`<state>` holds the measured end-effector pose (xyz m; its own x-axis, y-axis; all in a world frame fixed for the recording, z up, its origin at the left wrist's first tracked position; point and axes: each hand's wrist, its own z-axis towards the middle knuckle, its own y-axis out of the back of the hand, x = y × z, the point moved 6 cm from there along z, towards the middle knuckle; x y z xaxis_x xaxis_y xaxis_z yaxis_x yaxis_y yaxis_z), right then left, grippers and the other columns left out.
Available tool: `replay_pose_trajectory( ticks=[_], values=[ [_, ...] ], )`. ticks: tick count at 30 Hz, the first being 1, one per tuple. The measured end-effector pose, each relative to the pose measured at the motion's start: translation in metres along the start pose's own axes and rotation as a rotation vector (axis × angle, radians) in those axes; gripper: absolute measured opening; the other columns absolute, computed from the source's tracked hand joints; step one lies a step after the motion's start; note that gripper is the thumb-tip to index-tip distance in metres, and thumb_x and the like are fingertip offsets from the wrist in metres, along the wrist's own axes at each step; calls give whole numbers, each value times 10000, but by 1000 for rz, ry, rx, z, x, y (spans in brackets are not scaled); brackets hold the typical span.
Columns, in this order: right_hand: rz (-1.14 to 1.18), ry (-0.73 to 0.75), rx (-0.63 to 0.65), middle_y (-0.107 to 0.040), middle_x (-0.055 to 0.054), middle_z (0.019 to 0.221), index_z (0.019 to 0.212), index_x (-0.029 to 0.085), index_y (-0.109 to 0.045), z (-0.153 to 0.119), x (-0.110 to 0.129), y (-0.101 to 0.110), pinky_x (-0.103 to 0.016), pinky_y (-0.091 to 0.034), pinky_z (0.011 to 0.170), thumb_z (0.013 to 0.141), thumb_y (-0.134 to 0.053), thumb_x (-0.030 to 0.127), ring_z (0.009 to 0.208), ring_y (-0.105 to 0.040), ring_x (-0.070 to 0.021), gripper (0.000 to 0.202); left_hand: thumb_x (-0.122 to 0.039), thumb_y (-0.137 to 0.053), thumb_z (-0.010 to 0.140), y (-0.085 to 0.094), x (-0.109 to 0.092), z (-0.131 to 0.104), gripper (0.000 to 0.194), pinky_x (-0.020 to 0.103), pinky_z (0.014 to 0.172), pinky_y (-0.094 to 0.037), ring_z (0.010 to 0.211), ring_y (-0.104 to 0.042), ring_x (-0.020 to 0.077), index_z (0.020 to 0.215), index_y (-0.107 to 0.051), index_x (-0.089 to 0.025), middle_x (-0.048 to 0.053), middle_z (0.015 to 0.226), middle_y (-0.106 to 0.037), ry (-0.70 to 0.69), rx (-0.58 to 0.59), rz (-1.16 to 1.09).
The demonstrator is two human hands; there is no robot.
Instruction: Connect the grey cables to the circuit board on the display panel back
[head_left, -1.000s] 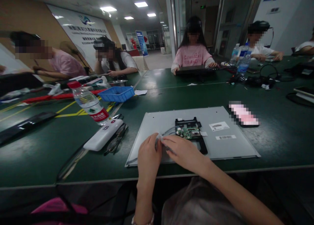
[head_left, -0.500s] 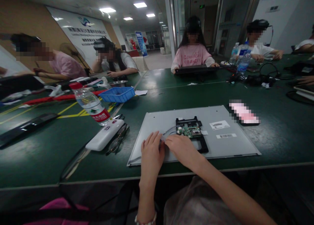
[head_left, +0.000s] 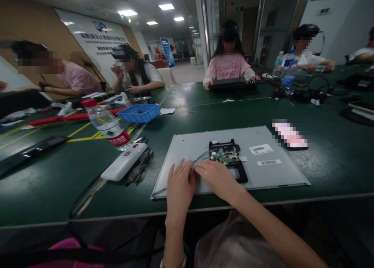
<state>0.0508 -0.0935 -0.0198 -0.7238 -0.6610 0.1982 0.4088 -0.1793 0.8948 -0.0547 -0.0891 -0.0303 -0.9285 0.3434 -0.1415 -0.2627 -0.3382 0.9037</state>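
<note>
A grey flat display panel (head_left: 274, 174) lies on the green table in front of me. On its back sits a black plastic bracket (head_left: 242, 172) carrying a green circuit board (head_left: 223, 157). From the board a thin grey cable (head_left: 202, 156) runs left to my hands and shows again at the panel's lower left corner. My left hand (head_left: 179, 182) rests over the panel, fingers partly spread, its thumb and fingertips at the cable. Beside it, my right hand (head_left: 214, 176) has its fingers curled together on the same cable, just left of the bracket. The fingertips are partly hidden.
Left of the panel are a white power bank (head_left: 124, 162), glasses (head_left: 140, 165), a water bottle (head_left: 108, 125) and a blue tray (head_left: 138, 113). A phone (head_left: 290, 134) lies to the right. Across the table a person in pink (head_left: 229, 67) holds a dark panel (head_left: 233, 84).
My left fingers have lifted and spread slightly, and my right fingertips have shifted a little left along the cable. The panel and board stay in place.
</note>
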Motion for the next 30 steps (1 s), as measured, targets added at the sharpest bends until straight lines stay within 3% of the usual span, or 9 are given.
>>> replay_pose_trajectory(
  ticks=[12, 21, 25, 30],
  values=[
    [-13, 51, -19, -674, -79, 948, 950, 125, -631, -2, 3, -1, -329, -482, 818, 883, -514, 94, 912, -606, -214, 138, -187, -381, 921, 1, 2, -3, 296, 460, 1100, -299, 1227, -527, 235, 1128, -594, -188, 68, 1159, -670, 29, -25, -13],
    [7, 78, 47, -673, -97, 943, 923, 109, -641, -7, 10, -3, -324, -454, 881, 886, -483, 83, 913, -602, -205, 165, -174, -394, 919, -2, -2, -3, 291, 446, 1074, -340, 1214, -536, 242, 1098, -623, -172, 85, 1178, -662, 29, -22, 68],
    [59, 89, 54, -673, -115, 973, 1001, 75, -631, -14, 16, -1, -370, -429, 951, 898, -509, 181, 962, -595, -230, 192, -207, -381, 940, -10, 2, -4, 297, 409, 995, -425, 1155, -573, 246, 1165, -566, -149, 122, 1218, -630, 55, 35, 50],
    [135, 78, 35, -647, -146, 1137, 1149, 63, -588, -29, 19, 8, -403, -368, 1053, 880, -574, 350, 1111, -556, -251, 393, -247, -442, 925, -10, 6, -2, 305, 396, 933, -468, 1093, -595, 257, 1206, -503, -145, 134, 1199, -622, 100, 52, -8]
  ],
)
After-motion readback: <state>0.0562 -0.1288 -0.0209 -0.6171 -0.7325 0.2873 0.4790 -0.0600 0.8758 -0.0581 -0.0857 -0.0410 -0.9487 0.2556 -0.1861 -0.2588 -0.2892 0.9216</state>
